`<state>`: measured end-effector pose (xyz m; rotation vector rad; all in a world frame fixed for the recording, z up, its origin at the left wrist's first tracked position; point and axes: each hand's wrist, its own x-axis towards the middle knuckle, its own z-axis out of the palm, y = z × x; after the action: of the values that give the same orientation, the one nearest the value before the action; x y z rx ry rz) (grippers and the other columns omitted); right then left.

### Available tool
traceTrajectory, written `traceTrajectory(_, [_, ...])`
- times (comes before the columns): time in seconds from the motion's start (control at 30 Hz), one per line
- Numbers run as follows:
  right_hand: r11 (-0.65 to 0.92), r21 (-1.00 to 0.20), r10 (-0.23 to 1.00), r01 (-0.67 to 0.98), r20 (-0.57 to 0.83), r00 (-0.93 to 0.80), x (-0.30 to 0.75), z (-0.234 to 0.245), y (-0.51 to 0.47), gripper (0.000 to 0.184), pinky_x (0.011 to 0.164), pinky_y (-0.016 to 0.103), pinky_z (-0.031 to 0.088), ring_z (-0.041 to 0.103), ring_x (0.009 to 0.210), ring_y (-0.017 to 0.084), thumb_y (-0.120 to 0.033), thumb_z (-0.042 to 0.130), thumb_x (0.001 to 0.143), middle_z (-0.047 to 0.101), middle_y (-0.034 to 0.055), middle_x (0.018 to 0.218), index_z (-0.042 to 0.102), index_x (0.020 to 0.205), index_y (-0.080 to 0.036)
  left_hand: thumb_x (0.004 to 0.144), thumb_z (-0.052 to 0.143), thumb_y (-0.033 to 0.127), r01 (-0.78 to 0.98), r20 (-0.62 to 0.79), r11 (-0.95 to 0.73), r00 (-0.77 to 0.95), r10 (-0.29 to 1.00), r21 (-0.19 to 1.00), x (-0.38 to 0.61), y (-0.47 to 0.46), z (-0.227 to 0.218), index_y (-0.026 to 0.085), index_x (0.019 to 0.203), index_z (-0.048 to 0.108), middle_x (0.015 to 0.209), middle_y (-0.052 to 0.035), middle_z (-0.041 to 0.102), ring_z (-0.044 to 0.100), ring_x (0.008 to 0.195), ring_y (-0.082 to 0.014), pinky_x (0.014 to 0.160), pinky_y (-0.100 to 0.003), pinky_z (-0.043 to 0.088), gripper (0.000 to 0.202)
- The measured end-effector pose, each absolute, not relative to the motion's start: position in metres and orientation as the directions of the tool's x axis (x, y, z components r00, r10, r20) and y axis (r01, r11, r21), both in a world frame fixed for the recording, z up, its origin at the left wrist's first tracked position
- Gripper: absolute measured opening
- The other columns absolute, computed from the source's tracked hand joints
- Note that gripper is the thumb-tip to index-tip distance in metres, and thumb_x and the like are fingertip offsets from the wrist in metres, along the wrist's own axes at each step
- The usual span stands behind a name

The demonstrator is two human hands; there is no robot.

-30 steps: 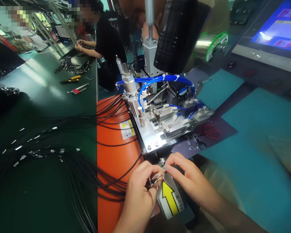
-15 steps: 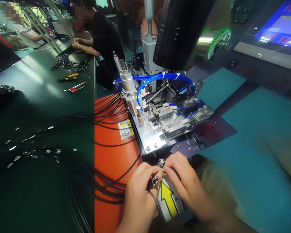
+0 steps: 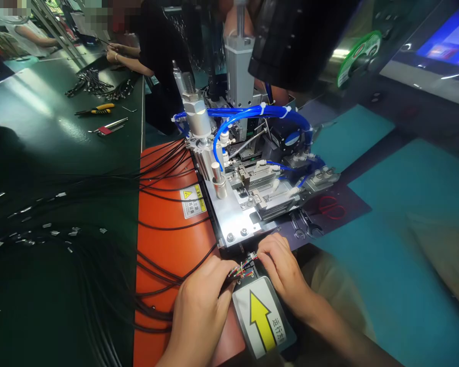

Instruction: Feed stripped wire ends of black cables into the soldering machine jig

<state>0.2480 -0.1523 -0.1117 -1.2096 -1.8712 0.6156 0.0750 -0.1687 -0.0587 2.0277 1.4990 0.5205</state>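
Note:
My left hand (image 3: 202, 293) is closed round the end of a black cable, whose thin coloured wires (image 3: 241, 271) fan out past the thumb and forefinger. Those wires are red, green, white and other colours. My right hand (image 3: 285, 265) pinches the tip of some of the same wires, with thumb and forefinger together. Both hands are just in front of the metal base plate (image 3: 233, 224) of a machine. Directly below the wires lies a grey-and-white cover with a yellow arrow (image 3: 260, 318). My fingers partly hide the wire tips.
Blue air tubes (image 3: 248, 113) arch over the machine's cylinders. Black cables (image 3: 99, 300) cross the orange panel (image 3: 168, 244) on the left. Wrenches (image 3: 306, 225) lie right of the machine. Yellow-handled pliers (image 3: 99, 109) rest on the green table near a co-worker's hands (image 3: 117, 53).
My right hand has drawn away from the left, stretching some wires between them. The left hand has shifted slightly left. More of the arrow cover shows, and the whole view has shifted slightly.

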Motion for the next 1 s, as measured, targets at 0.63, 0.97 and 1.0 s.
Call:
traceTrajectory(0.63, [0.226,-0.767,0.973,0.600,0.148,-0.177,0.245,-0.100,-0.148,0.018,0.061,0.029,0.037,0.046,0.066,0.017,-0.015,0.034,0.087,0.049,0.0023,0.069,0.039,0.070,-0.020,0.069,0.043,-0.003,0.702,0.089,-0.712,0.711,0.697,-0.029,0.077,-0.152,-0.050,0.018,0.115,0.054,0.063,0.0026,0.055,0.053,0.046,-0.0142,0.037,-0.022,0.037,0.052])
traceTrajectory(0.97, [0.434,-0.763,0.901,0.480,0.349,-0.259,0.246,-0.120,-0.145,0.019,0.057,0.025,0.038,0.045,0.062,0.015,-0.014,0.029,0.088,0.046,0.0009,0.067,0.040,0.073,-0.020,0.065,0.044,-0.003,0.695,0.007,-0.711,0.716,0.698,-0.103,0.079,-0.146,-0.049,0.025,0.119,0.050,0.064,0.0023,0.059,0.056,0.047,-0.0156,0.037,-0.021,0.042,0.061])
traceTrajectory(1.0, [0.468,-0.747,0.884,0.473,0.394,-0.252,0.246,-0.122,-0.144,0.019,0.056,0.025,0.038,0.045,0.061,0.015,-0.013,0.029,0.088,0.046,0.0008,0.065,0.040,0.073,-0.020,0.063,0.043,-0.003,0.688,0.030,-0.714,0.722,0.691,-0.127,0.077,-0.146,-0.051,0.025,0.119,0.051,0.064,0.0018,0.059,0.056,0.045,-0.0160,0.036,-0.021,0.041,0.063])
